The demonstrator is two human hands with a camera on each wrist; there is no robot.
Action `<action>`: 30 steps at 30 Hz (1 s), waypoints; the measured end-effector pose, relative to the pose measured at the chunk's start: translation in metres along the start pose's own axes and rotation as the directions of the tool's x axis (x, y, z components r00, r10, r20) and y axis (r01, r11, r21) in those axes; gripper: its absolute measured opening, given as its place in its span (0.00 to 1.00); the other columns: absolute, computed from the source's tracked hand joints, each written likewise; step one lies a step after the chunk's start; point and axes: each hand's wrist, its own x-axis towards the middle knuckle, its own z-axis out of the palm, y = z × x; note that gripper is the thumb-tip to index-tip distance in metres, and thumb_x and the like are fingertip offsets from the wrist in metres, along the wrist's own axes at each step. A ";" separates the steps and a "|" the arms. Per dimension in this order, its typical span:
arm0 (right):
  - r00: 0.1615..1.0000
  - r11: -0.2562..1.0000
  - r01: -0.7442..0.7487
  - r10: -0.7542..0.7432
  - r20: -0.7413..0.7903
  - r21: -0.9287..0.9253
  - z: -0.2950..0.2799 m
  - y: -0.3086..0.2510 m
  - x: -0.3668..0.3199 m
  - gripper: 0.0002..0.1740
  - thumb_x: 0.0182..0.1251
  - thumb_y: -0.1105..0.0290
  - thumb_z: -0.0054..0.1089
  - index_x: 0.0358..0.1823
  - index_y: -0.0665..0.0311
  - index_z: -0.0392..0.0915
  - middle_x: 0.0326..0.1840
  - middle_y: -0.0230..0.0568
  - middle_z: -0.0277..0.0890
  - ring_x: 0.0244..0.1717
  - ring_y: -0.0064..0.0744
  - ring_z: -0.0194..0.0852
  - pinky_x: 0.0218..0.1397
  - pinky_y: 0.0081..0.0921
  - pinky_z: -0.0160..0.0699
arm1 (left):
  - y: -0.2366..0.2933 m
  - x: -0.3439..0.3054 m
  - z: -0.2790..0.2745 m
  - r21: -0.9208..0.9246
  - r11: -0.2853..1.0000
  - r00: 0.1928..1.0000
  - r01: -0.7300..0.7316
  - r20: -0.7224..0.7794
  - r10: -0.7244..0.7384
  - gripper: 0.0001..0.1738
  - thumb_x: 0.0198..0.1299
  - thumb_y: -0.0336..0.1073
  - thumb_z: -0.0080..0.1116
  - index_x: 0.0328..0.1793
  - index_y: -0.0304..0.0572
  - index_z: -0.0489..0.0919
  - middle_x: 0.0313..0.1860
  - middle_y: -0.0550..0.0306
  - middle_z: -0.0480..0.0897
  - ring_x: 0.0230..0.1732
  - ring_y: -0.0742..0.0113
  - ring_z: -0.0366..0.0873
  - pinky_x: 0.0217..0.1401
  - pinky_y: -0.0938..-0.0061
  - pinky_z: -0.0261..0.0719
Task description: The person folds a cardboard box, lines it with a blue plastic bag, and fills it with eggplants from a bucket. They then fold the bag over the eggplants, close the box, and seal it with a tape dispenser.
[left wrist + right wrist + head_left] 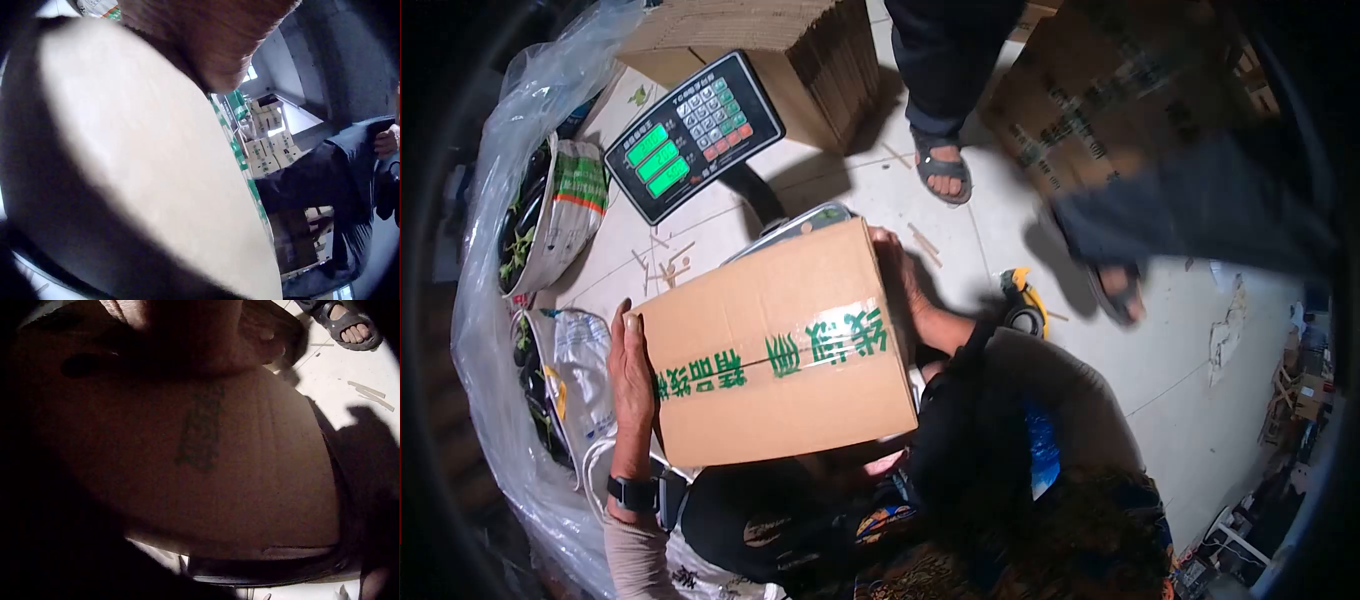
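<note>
A closed cardboard box (750, 375) with green printed characters is between the two hands of a person, in front of the body. A clear tape (847, 322) shines along the middle of its upper face. The left hand (632, 380) presses on one end of the box; its fingers are extended along this end, and the thumb lies near the upper edge. The right hand (915, 295) touches the opposite end. Its fingers are partly hidden, so how much they are bent cannot be told. A dark watch (635, 492) is on the left wrist.

Just beyond the box stands the electronic scale, with its tilted display panel (695, 135) lit in green and its keypad. A part of the metal platform (835, 212) is visible beside the far edge of the box; whether the box touches it, one cannot tell.

Behind the scale there is a stack of folded cardboard (830, 85). Thin strips (668, 272) lie on the tiled floor (1000, 235). To the left, a white sack (580, 190) holds dark vegetables, next to transparent plastic sheeting (495, 330). At the other side, near another person's sandals (940, 170), lies a yellow and black object (1027, 305).
</note>
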 end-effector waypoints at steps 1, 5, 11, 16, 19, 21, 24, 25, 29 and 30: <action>0.999 1.000 -0.029 0.029 -0.018 -0.009 0.002 0.010 0.002 0.34 0.71 0.39 0.32 0.57 0.63 0.67 0.51 0.55 0.68 0.57 0.44 0.66 0.59 0.40 0.66 | 0.002 0.000 0.002 -0.043 0.999 1.000 0.031 0.003 -0.030 0.34 0.74 0.56 0.38 0.71 0.31 0.66 0.59 0.42 0.76 0.59 0.57 0.74 0.65 0.69 0.67; 0.934 0.933 -0.354 0.350 0.070 0.063 0.004 0.060 0.017 0.43 0.70 0.31 0.31 0.63 0.64 0.66 0.57 0.50 0.70 0.61 0.38 0.65 0.63 0.35 0.65 | -0.010 0.002 -0.005 -0.202 0.975 0.994 0.092 0.071 -0.079 0.33 0.74 0.57 0.37 0.59 0.31 0.74 0.48 0.52 0.79 0.50 0.67 0.75 0.56 0.74 0.71; 0.632 0.492 -0.764 0.443 0.636 0.417 -0.015 -0.018 0.028 0.29 0.74 0.50 0.49 0.65 0.66 0.68 0.66 0.45 0.71 0.66 0.39 0.68 0.67 0.40 0.69 | -0.047 -0.012 -0.044 -0.528 0.773 0.936 0.352 0.209 -0.283 0.33 0.73 0.59 0.37 0.61 0.36 0.75 0.51 0.58 0.80 0.50 0.73 0.76 0.52 0.75 0.75; 0.793 0.491 -0.570 0.119 0.597 0.659 -0.074 -0.073 0.062 0.22 0.64 0.65 0.65 0.55 0.71 0.75 0.53 0.45 0.80 0.53 0.34 0.79 0.61 0.35 0.77 | -0.076 -0.012 -0.055 -0.794 0.499 0.936 0.348 0.325 -0.135 0.29 0.73 0.54 0.42 0.69 0.40 0.69 0.63 0.58 0.76 0.62 0.67 0.72 0.64 0.70 0.71; 0.833 0.720 -0.333 -0.078 0.547 0.609 -0.109 -0.174 0.042 0.15 0.64 0.68 0.65 0.48 0.66 0.74 0.47 0.38 0.79 0.48 0.26 0.78 0.58 0.25 0.78 | -0.071 -0.022 -0.073 -0.540 0.744 0.899 0.393 0.397 -0.187 0.28 0.68 0.59 0.44 0.63 0.49 0.73 0.62 0.58 0.76 0.59 0.64 0.72 0.63 0.64 0.67; 0.858 0.897 -0.137 -0.105 0.502 0.421 -0.102 -0.240 0.008 0.20 0.63 0.68 0.65 0.54 0.66 0.71 0.46 0.35 0.78 0.45 0.22 0.77 0.54 0.21 0.77 | -0.047 -0.030 -0.074 -0.421 0.817 0.913 0.394 0.285 -0.293 0.38 0.63 0.67 0.47 0.66 0.44 0.71 0.64 0.52 0.73 0.61 0.57 0.70 0.64 0.58 0.66; 0.755 0.965 0.252 -0.242 0.609 0.071 -0.072 -0.298 -0.053 0.21 0.59 0.71 0.66 0.54 0.64 0.74 0.46 0.37 0.82 0.48 0.31 0.81 0.53 0.28 0.80 | 0.004 -0.051 -0.080 -0.415 0.883 0.972 0.220 0.175 -0.159 0.45 0.64 0.66 0.48 0.74 0.36 0.61 0.71 0.43 0.64 0.68 0.48 0.64 0.69 0.55 0.62; 0.703 0.906 0.421 -0.297 0.647 -0.041 -0.057 -0.305 -0.075 0.20 0.58 0.72 0.65 0.53 0.62 0.75 0.44 0.39 0.83 0.46 0.34 0.82 0.50 0.30 0.80 | 0.019 -0.056 -0.080 -0.400 0.904 0.983 0.151 0.156 -0.095 0.45 0.63 0.66 0.49 0.74 0.37 0.61 0.72 0.43 0.63 0.69 0.48 0.64 0.69 0.54 0.63; 0.461 0.579 0.802 -0.444 0.768 -0.147 0.005 -0.267 -0.138 0.14 0.56 0.75 0.63 0.43 0.64 0.71 0.31 0.49 0.71 0.36 0.48 0.77 0.39 0.40 0.73 | 0.052 -0.080 -0.046 -0.335 0.941 0.999 0.052 0.003 -0.054 0.58 0.54 0.70 0.56 0.75 0.26 0.55 0.71 0.32 0.62 0.74 0.44 0.58 0.73 0.59 0.59; 0.447 0.596 0.784 -0.347 0.824 -0.174 0.015 -0.245 -0.146 0.13 0.56 0.75 0.62 0.43 0.64 0.71 0.32 0.49 0.72 0.38 0.53 0.75 0.39 0.42 0.73 | 0.055 -0.088 -0.028 -0.343 0.933 0.993 0.108 -0.015 -0.120 0.59 0.53 0.68 0.60 0.73 0.23 0.54 0.71 0.30 0.63 0.73 0.44 0.60 0.73 0.61 0.61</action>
